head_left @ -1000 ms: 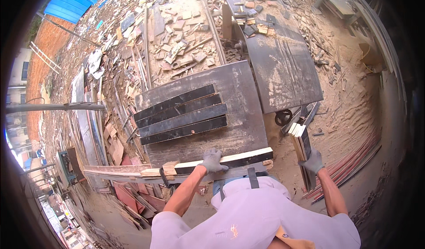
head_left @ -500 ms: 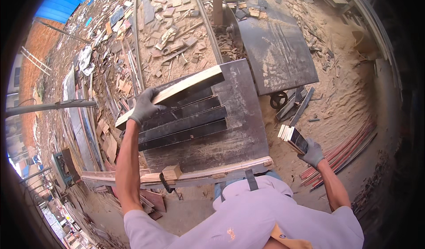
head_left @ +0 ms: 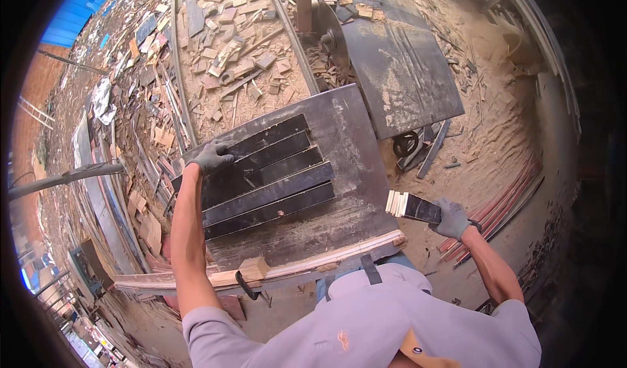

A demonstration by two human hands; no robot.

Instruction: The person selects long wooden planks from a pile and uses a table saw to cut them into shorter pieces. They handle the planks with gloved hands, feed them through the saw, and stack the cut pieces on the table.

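Note:
Several black-faced wooden strips [head_left: 268, 191] lie flat, side by side, on a dark, worn tabletop [head_left: 356, 152]. My left hand [head_left: 212, 157], in a grey glove, rests on the left end of the farthest strip [head_left: 271, 137] with its fingers spread over the face. Off the table's right edge, my right hand [head_left: 452, 219], also gloved, grips a small stack of short black-faced wood pieces [head_left: 421, 208]. Their pale cut ends point left toward the table.
A dark circular blade [head_left: 330, 28] stands beyond the table, beside a second metal top [head_left: 405, 74]. A pale wooden rail [head_left: 333, 255] with a clamp [head_left: 246, 285] runs along the near edge. Offcuts [head_left: 228, 61] and sawdust cover the ground; reddish rods [head_left: 496, 211] lie at right.
The farthest strip, previously tilted with its pale edge up in my left hand, now lies flat. The stack in my right hand has turned and moved left.

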